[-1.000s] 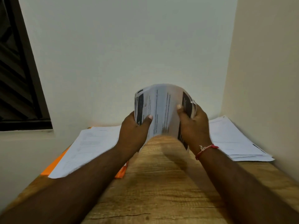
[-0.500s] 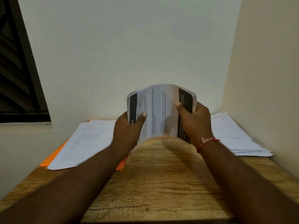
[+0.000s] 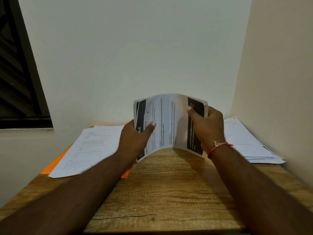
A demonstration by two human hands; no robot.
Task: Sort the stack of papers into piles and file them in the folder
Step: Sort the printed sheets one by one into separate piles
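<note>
Left hand (image 3: 135, 141) and right hand (image 3: 206, 128) each pinch a side edge of the bowed sheaf (image 3: 167, 122); left of the sheaf, nearest the left hand, lies the orange folder (image 3: 57, 162).

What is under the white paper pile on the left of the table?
An orange folder peeks out along the paper pile's left edge. The pile covers the rest, so its contents are hidden.

**Papers and folder: positions**

Printed sheaf (image 3: 169, 122) is arching upward above the desk (image 3: 169, 192), with dark bands along both side edges. Left grip (image 3: 133, 141) and right grip (image 3: 207, 129) are pinching those edges. Left pile (image 3: 88, 150) is lying flat on the orange folder (image 3: 56, 164), covering most of it. Right pile (image 3: 245, 145) is lying slightly fanned at the desk's far right.
</note>
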